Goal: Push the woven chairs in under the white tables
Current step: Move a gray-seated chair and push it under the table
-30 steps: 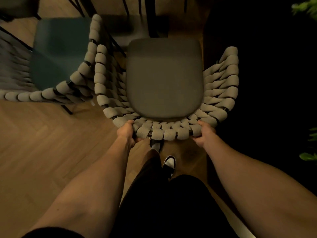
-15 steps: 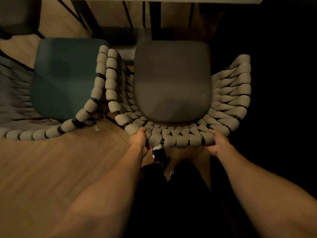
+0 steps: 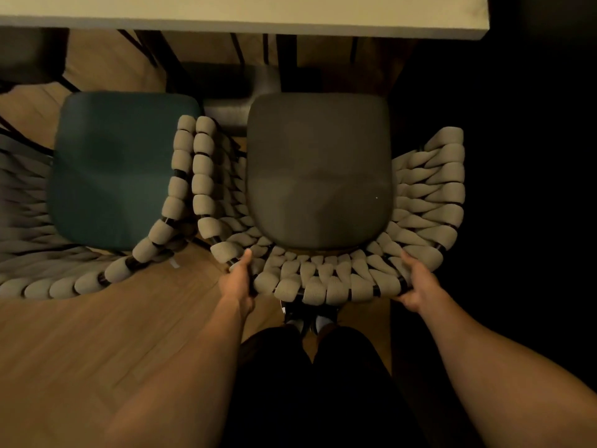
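My left hand (image 3: 238, 282) and right hand (image 3: 416, 286) curl round the back rim of the beige woven chair with the grey seat cushion (image 3: 318, 169), short of the white table (image 3: 245, 14), so I judge a straight push comes next.

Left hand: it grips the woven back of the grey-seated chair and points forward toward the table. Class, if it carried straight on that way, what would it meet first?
The left hand already grips the woven back; straight on lies that chair's woven left side, probably before the white table, though depth is unclear.

White table (image 3: 245, 14) cut off at top, teal-seated chair (image 3: 122, 169) cropped left, right side too dark.
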Demonstrator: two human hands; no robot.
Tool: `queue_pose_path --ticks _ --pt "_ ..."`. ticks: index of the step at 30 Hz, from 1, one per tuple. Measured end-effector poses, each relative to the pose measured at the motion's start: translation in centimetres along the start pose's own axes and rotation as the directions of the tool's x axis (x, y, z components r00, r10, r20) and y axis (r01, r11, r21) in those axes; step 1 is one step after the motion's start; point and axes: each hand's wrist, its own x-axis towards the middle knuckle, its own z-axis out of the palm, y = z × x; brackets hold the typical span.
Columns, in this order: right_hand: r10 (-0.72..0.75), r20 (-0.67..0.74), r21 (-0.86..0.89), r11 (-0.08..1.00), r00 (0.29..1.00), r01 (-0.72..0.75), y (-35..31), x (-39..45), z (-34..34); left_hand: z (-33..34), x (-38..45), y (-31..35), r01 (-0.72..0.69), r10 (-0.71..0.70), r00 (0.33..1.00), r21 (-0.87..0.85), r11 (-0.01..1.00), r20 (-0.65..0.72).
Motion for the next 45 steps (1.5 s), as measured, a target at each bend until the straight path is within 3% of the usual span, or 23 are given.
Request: queue_pose_path --ticks 5,8,15,20,23,33,37,45 --pt "0.004 -0.062 0.040 0.999 0.998 -0.001 -1.1 -0.4 0.3 0.3 0.8 2.7 -0.061 0.063 0.993 0.022 0.998 -0.099" --pt "-0.037 -0.083 0.067 0.997 0.996 0.043 -2.4 -0.8 0.4 0.1 1.7 4.8 -0.126 0.142 0.980 0.120 0.985 -0.136" --pt "-0.292 -0.179 -0.151 0.952 0.939 0.267 -8.0 -0.2 0.1 0.9 3.5 9.3 -0.180 0.222 0.966 0.273 0.945 -0.131" --pt "-0.372 -0.336 -0.293 0.915 0.865 0.279 -8.5 0.7 1.2 2.0 4.5 9.3 -0.182 0.321 0.897 0.409 0.894 -0.304" --pt "-0.390 -0.391 -0.303 0.910 0.834 0.284 -8.7 0.9 1.9 2.9 4.5 9.9 -0.202 0.394 0.863 0.499 0.842 -0.315" --pt "-0.470 -0.435 -0.298 0.880 0.768 0.370 -13.1 0.6 3.8 5.8 3.3 12.1 -0.249 0.464 0.825 0.527 0.812 -0.324" --pt "-0.463 -0.457 -0.294 0.884 0.759 0.363 -14.4 0.6 3.4 6.8 2.5 12.4 -0.251 0.433 0.843 0.476 0.843 -0.321" --pt "-0.456 -0.462 -0.258 0.890 0.761 0.377 -17.3 1.4 3.5 10.7 3.2 14.2 -0.293 0.504 0.812 0.539 0.789 -0.296"
